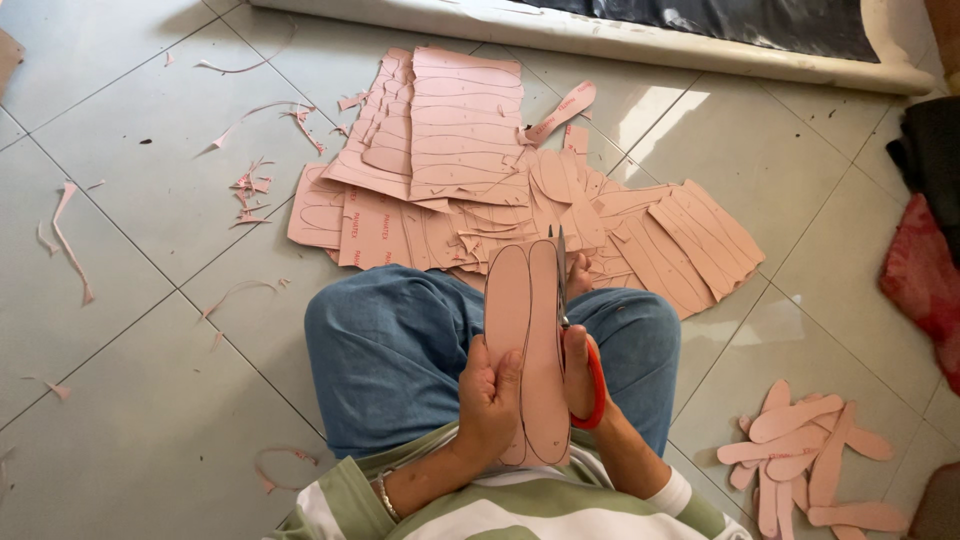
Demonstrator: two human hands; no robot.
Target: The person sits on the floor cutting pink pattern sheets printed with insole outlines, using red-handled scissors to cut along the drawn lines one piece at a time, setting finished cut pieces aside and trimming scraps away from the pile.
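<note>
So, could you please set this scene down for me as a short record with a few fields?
Setting: person seated on a grey tiled floor, seen from above
Left hand: holds a pink sheet piece marked with two insole outlines, upright over the lap
Right hand: works red-handled scissors, blades along the sheet's right edge
Ahead: spread of marked pink sheets
Right: pile of cut insoles
Left: thin pink offcuts scattered about
Clothing: blue jeans, striped top, bracelet on the left wrist
</note>
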